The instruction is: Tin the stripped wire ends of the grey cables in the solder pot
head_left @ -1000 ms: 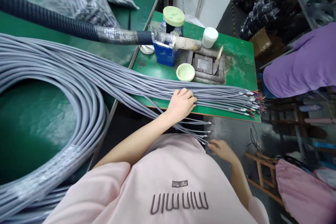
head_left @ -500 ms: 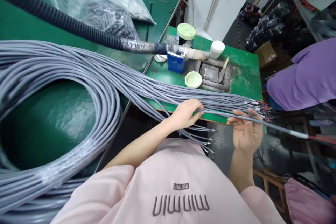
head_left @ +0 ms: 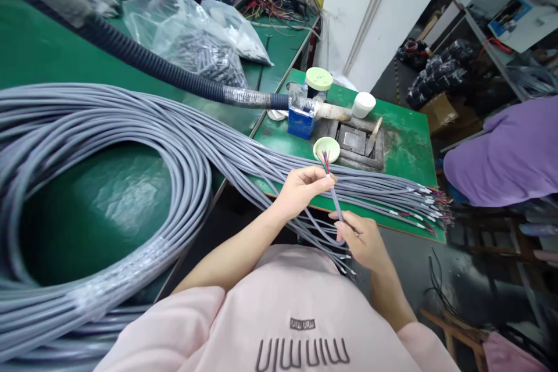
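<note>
A grey cable stands up at a slant between my hands, its coloured wire ends fanned out over the shallow pale green lid. My left hand pinches it just below the bare wires. Lower down, the fingers of my right hand are closed round the same cable. Behind my hands, a bundle of grey cables runs across the green bench to stripped ends at the right. Several more cable ends hang below the bench edge, beside my right hand.
A big cable coil fills the left. Behind the bundle are a black hose, a blue box, a white jar and a square metal pot. A person in purple is at the right.
The long cable that my hands held out to the right is gone from there. My right hand has come in leftward, and both hands now hold an upright cable end. The view has shifted slightly.
</note>
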`<state>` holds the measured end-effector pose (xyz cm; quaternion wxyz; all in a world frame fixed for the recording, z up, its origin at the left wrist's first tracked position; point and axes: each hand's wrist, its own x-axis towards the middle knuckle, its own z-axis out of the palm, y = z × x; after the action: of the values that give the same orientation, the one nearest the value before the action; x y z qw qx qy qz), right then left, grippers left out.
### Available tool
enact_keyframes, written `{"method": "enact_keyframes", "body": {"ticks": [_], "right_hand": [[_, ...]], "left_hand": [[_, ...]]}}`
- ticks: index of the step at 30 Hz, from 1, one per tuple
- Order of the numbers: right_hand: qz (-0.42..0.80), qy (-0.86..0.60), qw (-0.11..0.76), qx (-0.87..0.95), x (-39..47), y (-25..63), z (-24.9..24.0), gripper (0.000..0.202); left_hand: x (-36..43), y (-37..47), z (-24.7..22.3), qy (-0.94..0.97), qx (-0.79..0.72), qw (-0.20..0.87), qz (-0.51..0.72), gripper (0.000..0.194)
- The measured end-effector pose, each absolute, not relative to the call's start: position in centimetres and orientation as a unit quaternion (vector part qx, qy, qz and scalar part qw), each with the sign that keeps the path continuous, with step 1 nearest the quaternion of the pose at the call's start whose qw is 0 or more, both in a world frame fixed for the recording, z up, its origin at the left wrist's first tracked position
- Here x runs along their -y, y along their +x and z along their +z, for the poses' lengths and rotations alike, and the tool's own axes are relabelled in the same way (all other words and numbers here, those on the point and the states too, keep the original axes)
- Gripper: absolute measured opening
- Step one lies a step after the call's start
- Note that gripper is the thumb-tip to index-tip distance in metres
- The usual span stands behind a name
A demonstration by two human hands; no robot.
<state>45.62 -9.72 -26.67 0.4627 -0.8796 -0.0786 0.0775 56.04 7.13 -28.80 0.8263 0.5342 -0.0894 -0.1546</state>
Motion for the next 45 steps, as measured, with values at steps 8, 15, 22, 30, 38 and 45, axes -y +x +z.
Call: {"method": "enact_keyframes", "body": {"ticks": [8,15,22,30,38,45], "right_hand": [[0.059,-0.833,0.549,0.048,9.9,46.1,-27.6,0.031],[0.063,-0.779,0.623,0.02,10.3,46.4,-28.6,0.032],[0.076,-0.767,0.636,0.017,10.2,46.7,-28.7,0.03],[0.059,-0.749,0.659,0.028,10.3,46.9,-29.2,0.027],[0.084,-0.748,0.656,0.053,10.3,46.9,-29.3,0.026],[0.101,-0.751,0.65,0.054,10.4,47.2,-29.3,0.028]], "left_hand": [[-5.5,54.7,-28.4,0.49,0.093,0.832,-0.243,0.034],[-5.4,55.5,-28.5,0.454,0.05,0.864,-0.213,0.028],[-5.3,56.2,-27.9,0.451,0.009,0.875,-0.176,0.024],[-4.5,55.8,-28.2,0.353,-0.018,0.903,-0.245,0.026],[-4.6,56.6,-28.0,0.245,0.011,0.905,-0.347,0.021],[-4.6,56.9,-28.2,0.208,0.02,0.916,-0.342,0.016]]}}
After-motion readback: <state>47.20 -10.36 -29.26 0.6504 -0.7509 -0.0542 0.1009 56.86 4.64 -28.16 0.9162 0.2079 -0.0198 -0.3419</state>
